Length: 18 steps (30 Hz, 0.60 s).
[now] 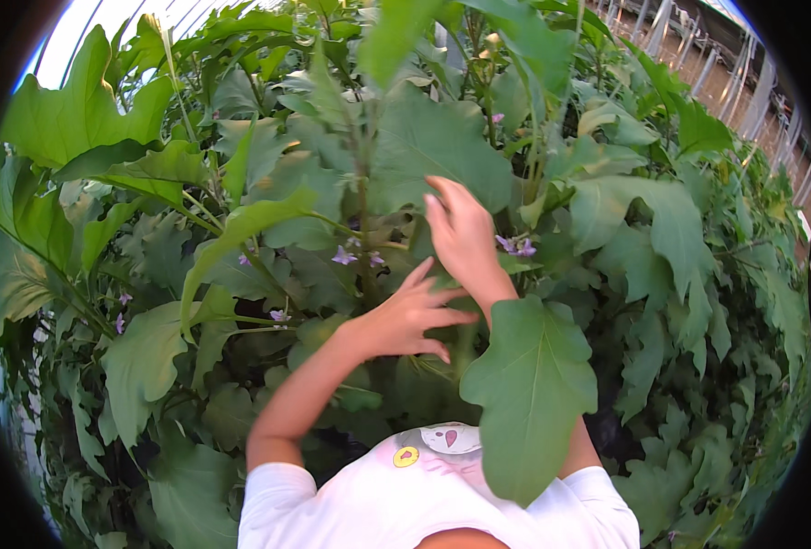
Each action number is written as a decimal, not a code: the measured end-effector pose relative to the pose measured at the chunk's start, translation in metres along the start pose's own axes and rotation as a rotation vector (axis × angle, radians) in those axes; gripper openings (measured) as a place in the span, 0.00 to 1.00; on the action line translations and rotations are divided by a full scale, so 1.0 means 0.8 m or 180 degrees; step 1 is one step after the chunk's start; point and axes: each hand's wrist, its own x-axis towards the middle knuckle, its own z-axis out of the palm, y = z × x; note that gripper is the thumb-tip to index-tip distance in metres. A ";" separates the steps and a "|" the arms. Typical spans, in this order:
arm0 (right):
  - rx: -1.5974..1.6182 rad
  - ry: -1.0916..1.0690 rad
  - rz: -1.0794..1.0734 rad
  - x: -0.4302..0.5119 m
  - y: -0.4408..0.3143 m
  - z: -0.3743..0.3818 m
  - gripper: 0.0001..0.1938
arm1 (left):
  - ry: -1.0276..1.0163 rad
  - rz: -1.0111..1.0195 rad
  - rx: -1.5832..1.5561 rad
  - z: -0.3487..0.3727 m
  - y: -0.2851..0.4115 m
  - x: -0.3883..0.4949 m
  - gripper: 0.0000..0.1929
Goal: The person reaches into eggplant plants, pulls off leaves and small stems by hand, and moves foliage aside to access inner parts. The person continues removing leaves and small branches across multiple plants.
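Note:
Tall leafy plants, apparently eggplants, with a central stem (362, 178) rise before me. My left hand (412, 317) spreads its fingers below the lilac flowers (344, 255), over dark foliage, with nothing seen in it. Above and to its right, my right hand (457, 230) is raised with bent fingers in front of a broad green leaf (440, 147); whether its fingertips pinch anything is not clear. Another lilac flower (517, 246) is just right of that wrist. A large lobed leaf (532, 391) hangs over my right forearm and hides part of it.
Dense foliage surrounds both arms. Big leaves stick out at the left (144, 357) and right (652, 213). Thin upright strings or supports (175, 75) run among the plants. Metal poles (704, 72) stand over brown ground at the upper right.

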 end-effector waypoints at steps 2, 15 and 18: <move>0.0319 -0.0530 0.0424 0.037 0.017 0.037 0.20 | 0.2064 -0.0487 -0.0330 -0.006 0.004 -0.008 0.24; 0.2371 -0.1389 0.1384 0.058 0.038 0.052 0.20 | 0.3893 -0.2074 -0.1826 0.016 -0.095 0.037 0.12; 0.2268 -0.1153 0.1671 0.065 0.041 0.058 0.16 | 0.3971 -0.1558 -0.2002 0.007 -0.089 0.046 0.11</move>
